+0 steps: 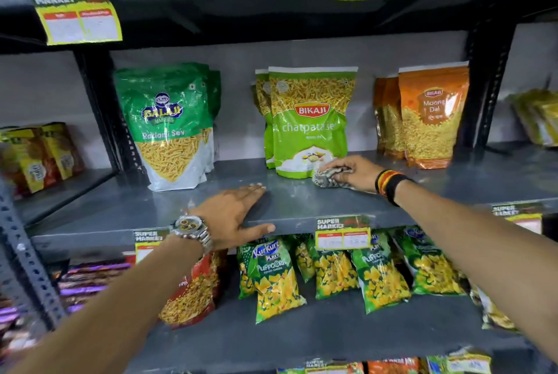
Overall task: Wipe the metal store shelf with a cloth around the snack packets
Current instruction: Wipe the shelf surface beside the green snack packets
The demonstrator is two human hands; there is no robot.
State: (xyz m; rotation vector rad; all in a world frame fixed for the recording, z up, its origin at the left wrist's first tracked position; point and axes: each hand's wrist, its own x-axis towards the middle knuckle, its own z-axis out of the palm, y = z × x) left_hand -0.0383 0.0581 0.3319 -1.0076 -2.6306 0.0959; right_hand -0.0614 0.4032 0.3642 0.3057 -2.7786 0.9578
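Cloth (pixel 327 179), patterned & bunched up, is sitting on the grey metal shelf (pixel 290 201), touching the bottom right corner of the light-green Bikaji packet (pixel 311 122). R hand (pixel 351 172) is covering it from above, grip curled over & pressing the cloth down onto the shelf, fingertips pointing left toward the packet. R arm is reaching in from lower right, wrist wearing red/yellow/black bands (pixel 389 184).

L hand (pixel 234 213) is lying flat, palm down, near the shelf's front edge; grip is spread w/ nothing in it, fingers straight & pointing toward the back, thumb hooking over the front lip. L forearm is coming up from lower left, w/ a metal watch (pixel 191 230) on the wrist.

Green Balaji packet (pixel 169 129) is standing upright to the left, orange Moong Dal packet (pixel 431 116) to the right, both apart from the cloth. Kurkure bags (pixel 274 280) are lying on the shelf below.
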